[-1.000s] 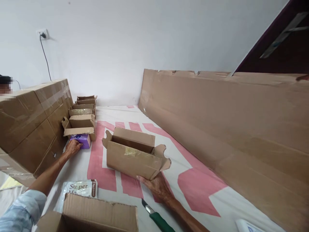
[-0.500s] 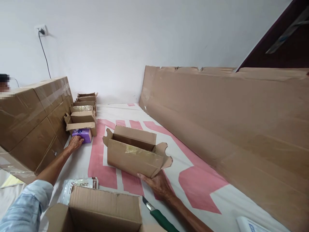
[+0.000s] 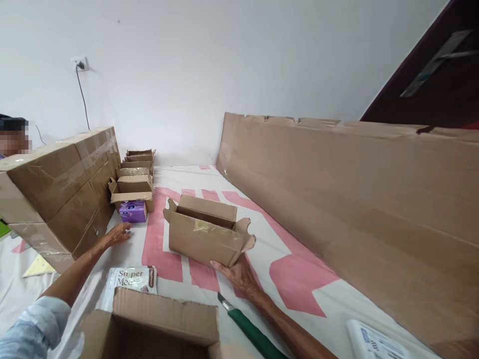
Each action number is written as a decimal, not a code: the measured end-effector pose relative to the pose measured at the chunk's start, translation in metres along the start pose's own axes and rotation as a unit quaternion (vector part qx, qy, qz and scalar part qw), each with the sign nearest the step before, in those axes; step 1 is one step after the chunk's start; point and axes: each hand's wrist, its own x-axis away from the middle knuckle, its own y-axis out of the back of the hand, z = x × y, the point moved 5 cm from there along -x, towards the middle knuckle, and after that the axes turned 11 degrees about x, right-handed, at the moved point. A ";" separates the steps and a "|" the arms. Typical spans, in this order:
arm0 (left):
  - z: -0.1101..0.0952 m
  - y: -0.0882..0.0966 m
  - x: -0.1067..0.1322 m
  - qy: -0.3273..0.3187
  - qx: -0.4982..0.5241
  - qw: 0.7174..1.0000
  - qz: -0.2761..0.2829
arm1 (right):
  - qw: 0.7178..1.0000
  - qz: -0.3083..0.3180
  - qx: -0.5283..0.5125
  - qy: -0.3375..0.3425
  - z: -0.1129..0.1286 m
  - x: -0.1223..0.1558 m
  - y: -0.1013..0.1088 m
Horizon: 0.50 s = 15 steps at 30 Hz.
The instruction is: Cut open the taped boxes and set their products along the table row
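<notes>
My left hand (image 3: 119, 234) is open, its fingers loosely stretched just short of a purple soft pack (image 3: 133, 212), probably tissues. The pack stands against the front of a small open cardboard box in a row by the left stack. My right hand (image 3: 237, 274) cups the lower right corner of another open cardboard box (image 3: 204, 242) in the middle, thumb along its near bottom edge. Its other fingers are partly hidden by the box. The flaps of this box stand up, and tape marks its near side. By my right forearm lies a green-handled utility knife (image 3: 254, 331), blade out.
An open cardboard box (image 3: 164, 316) stands closest to me, beside a silvery "Su·per" pouch (image 3: 132, 279). Taped cartons (image 3: 60, 189) form a wall at left, with a person behind. A long cardboard sheet (image 3: 337, 199) stands at right. A white device (image 3: 374, 341) lies at lower right.
My left hand has let go of the purple pack and drawn back toward me. My right hand stays at the box. The view has shifted slightly.
</notes>
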 end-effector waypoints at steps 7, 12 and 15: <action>-0.016 -0.016 0.102 0.004 0.047 0.997 0.064 | 0.999 -0.013 -0.004 0.030 0.016 -0.004 0.001; 0.001 -0.039 0.152 -0.028 0.017 0.999 0.036 | 0.997 0.022 -0.026 0.062 0.053 -0.009 -0.016; 0.009 -0.051 0.159 -0.044 0.012 0.999 0.017 | 0.993 0.065 -0.027 0.095 0.089 -0.014 -0.038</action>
